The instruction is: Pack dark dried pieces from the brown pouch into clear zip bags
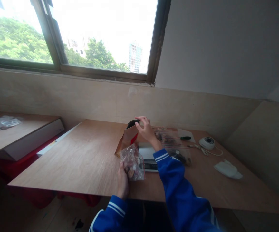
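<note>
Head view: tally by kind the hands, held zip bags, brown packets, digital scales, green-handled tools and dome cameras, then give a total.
Hands: 2 (left hand, right hand)
Held zip bag: 1
Brown packet: 1
Digital scale: 1
Green-handled tool: 1
Dome camera: 1
Total: 7

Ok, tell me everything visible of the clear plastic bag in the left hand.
The bag looks like clear, crinkled plastic with glints and a reddish line along its edge. Brownish pieces lie low inside, too blurred to identify. The left hand holds it at its lower left, broad face toward the camera, near the tabletop's front edge. It hides part of the cardboard box and silver-topped device; contact with them is unclear.
</note>
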{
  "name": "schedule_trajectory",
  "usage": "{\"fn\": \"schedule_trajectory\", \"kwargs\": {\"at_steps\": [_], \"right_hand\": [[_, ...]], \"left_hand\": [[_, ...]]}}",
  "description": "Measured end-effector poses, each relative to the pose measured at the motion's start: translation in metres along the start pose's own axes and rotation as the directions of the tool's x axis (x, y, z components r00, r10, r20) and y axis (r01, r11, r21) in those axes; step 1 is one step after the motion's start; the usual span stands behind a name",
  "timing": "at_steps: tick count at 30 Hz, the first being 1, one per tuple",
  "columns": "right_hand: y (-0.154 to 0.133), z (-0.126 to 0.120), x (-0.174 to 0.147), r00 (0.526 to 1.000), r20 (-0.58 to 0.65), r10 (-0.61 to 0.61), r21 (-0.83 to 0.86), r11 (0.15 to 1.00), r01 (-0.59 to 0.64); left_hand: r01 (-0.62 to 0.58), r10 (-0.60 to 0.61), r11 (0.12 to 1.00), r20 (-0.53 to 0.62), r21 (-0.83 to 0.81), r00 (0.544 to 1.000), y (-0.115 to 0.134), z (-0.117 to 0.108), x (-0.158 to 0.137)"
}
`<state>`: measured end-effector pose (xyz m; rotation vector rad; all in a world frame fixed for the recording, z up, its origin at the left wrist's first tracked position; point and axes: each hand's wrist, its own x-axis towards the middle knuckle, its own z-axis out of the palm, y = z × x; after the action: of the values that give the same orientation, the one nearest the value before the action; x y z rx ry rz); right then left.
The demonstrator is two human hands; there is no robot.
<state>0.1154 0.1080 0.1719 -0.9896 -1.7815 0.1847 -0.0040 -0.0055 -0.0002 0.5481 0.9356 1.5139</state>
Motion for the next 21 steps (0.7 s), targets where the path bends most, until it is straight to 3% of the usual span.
{"fn": "schedule_trajectory", "kwargs": {"at_steps": [3,5,8,10,12,17,19,21], "right_hand": [[-0.010,-0.016,-0.020,0.995,0.005,0.099,0.159,0.982,-0.098],[-0.016,-0.029,-0.042,0.970,0.122,0.210,0.285,0.929,-0.237],[-0.020,-0.039,-0.079,0.857,0.402,0.324,0.352,0.809,-0.471],[-0.019,-0.034,-0.101,0.770,0.544,0.335,0.334,0.755,-0.564],[-0.019,-0.023,-0.117,0.739,0.594,0.317,0.298,0.767,-0.569],[-0.024,0.000,-0.129,0.721,0.635,0.277,0.151,0.871,-0.467],[-0.027,0.000,-0.128,0.684,0.688,0.241,0.079,0.913,-0.400],[-0.027,-0.003,-0.127,0.618,0.763,0.187,0.056,0.934,-0.352]], "left_hand": [[0.006,-0.006,1.000,0.001,0.010,1.000,-0.001,-0.002,0.001],[0.007,-0.007,1.000,0.011,0.012,1.000,-0.003,-0.003,0.002],[-0.018,0.018,0.999,0.023,0.027,1.000,-0.005,-0.004,0.003],[-0.040,0.039,0.999,0.023,0.033,0.999,-0.004,-0.002,0.003],[-0.057,0.057,0.998,0.027,0.031,0.998,-0.002,0.000,0.001],[-0.030,0.030,1.000,0.099,-0.003,0.995,0.005,0.005,-0.005],[-0.021,0.020,1.000,0.112,0.007,0.994,0.005,0.004,-0.005],[-0.018,0.015,0.999,0.101,0.033,0.995,0.004,0.002,-0.004]]}}
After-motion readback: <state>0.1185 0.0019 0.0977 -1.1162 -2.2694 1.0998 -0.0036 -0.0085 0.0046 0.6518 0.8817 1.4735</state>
